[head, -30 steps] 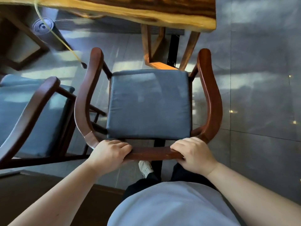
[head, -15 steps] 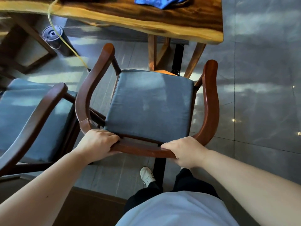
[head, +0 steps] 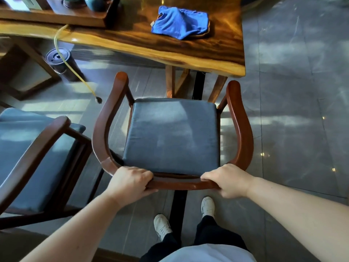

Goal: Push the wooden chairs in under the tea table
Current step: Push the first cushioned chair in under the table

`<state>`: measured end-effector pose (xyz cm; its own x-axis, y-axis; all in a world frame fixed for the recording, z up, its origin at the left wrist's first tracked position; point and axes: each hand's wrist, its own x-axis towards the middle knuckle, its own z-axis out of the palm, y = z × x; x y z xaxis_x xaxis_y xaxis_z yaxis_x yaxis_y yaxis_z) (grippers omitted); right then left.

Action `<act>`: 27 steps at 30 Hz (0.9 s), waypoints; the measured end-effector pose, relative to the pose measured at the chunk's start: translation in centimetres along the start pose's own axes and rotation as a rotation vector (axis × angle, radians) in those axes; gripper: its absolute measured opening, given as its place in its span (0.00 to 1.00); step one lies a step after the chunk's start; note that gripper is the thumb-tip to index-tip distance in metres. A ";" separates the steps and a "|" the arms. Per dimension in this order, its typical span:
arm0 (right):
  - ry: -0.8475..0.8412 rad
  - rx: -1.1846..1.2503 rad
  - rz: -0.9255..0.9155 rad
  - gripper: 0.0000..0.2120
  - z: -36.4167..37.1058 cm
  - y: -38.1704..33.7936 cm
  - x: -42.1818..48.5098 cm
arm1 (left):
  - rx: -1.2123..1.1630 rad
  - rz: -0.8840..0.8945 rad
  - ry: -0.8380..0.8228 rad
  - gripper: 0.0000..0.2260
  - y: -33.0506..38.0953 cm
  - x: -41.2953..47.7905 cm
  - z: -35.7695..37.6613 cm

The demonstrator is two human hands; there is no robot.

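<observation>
A wooden armchair [head: 242,129] with a curved reddish-brown rail and a grey-blue seat cushion [head: 171,133] stands in front of me, facing the tea table [head: 170,52]. My left hand [head: 130,183] and my right hand [head: 229,181] both grip the chair's back rail, left and right of its middle. The armrest tips lie just short of the table's near edge; the seat is out from under the top. A second wooden chair [head: 35,157] with the same cushion stands at the left, close beside the first.
A blue cloth [head: 181,21] lies on the table. A tea tray with a dark pot [head: 94,3] sits at the table's far left. A yellow hose [head: 66,61] hangs past a black cylindrical bin [head: 58,60] on the tiled floor. Table legs [head: 171,82] stand ahead of the seat.
The view has risen, showing more of the table top. The chair has turned from its slant to square up with the table edge. Both hands keep their grip on the back rail.
</observation>
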<state>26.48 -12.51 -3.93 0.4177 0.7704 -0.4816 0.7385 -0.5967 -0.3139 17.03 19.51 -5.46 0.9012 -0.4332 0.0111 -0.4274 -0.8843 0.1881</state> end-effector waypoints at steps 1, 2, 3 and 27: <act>0.009 0.011 0.015 0.22 0.0 0.4 -0.2 | -0.001 -0.005 -0.003 0.19 0.3 0.5 0.0; 0.030 0.025 0.028 0.21 0.0 0.8 -0.2 | -0.005 -0.006 -0.003 0.19 0.3 0.9 -0.1; 0.061 0.039 0.037 0.21 0.0 0.8 -0.1 | -0.008 0.002 -0.004 0.19 0.0 1.2 -0.3; -0.251 -0.101 -0.038 0.24 -1.1 4.7 6.6 | 0.075 -0.086 -0.211 0.18 -1.1 4.5 -2.4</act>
<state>33.28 -10.00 -7.62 0.2538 0.7045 -0.6627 0.8057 -0.5331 -0.2582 21.73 19.00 -3.27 0.9029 -0.3760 -0.2085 -0.3612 -0.9264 0.1063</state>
